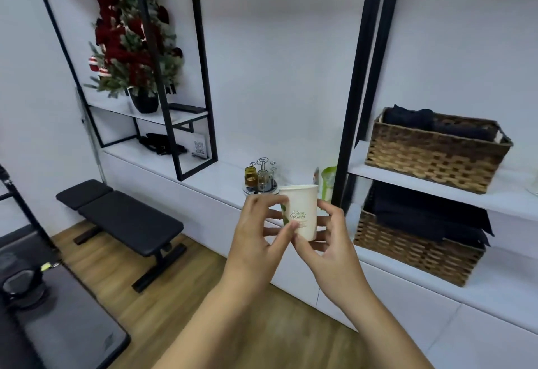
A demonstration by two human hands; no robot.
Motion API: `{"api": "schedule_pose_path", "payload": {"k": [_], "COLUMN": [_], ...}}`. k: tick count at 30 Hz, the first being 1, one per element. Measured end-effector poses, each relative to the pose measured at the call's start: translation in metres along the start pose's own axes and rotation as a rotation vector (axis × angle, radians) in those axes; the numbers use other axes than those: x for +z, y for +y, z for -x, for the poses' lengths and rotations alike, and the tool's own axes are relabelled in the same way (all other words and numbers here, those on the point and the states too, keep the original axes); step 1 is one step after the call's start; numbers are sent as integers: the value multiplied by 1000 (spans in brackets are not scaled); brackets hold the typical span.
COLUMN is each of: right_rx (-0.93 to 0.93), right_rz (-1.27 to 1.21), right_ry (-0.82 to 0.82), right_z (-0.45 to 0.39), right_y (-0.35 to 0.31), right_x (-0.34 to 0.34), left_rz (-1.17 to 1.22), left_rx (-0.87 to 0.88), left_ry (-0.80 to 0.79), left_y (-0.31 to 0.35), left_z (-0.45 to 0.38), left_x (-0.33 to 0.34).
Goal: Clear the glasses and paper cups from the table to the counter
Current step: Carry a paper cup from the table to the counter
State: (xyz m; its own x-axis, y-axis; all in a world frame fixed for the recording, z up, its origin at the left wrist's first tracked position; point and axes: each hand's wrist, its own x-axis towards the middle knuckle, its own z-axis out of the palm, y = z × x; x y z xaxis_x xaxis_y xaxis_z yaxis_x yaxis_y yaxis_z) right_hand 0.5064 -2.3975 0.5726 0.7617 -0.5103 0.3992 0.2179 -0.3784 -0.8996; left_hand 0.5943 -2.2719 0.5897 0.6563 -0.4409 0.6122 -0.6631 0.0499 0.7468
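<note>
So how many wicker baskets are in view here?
2. The upper wicker basket sits on the white shelf at right, holding dark folded cloth. The lower wicker basket sits beneath it on the counter. Others beyond the right edge may be out of view.

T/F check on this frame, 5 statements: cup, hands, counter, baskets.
1. Both hands hold the paper cup. True: left hand and right hand grip it from either side.
2. The cup lies on its side. False: it is upright, mouth up.
3. A glass rack stands on the white counter. True.
4. The wicker baskets hold glasses. False: they hold dark folded cloth.
5. The black bench stands on the counter. False: it stands on the wooden floor.
</note>
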Motion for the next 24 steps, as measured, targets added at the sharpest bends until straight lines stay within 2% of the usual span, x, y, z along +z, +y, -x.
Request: {"api": "schedule_pose_path", "payload": {"k": [7, 13, 15, 17, 21, 24], "right_rx": [6, 3, -29, -42, -51, -49], "right_rz": [11, 69, 92, 104, 86, 65], "right_ry": [-45, -101, -109, -101, -61, -11], "right_z": [-114, -240, -298, -322, -396, -450], "right_y": [72, 122, 137, 140, 173, 192], "right_x": [10, 43, 66, 72, 100, 117], "left_rz": [-134, -463, -533, -595, -607, -573], "left_rx": [68, 165, 213, 244, 239, 152], "left_ry": [-24, 26, -4, -22, -80, -73], "left_y": [-100, -190, -226, -234, -292, -329], "left_z": [-84, -182, -231, -260, -322, -366], "left_x": [28, 17, 9, 3, 2, -1]}}
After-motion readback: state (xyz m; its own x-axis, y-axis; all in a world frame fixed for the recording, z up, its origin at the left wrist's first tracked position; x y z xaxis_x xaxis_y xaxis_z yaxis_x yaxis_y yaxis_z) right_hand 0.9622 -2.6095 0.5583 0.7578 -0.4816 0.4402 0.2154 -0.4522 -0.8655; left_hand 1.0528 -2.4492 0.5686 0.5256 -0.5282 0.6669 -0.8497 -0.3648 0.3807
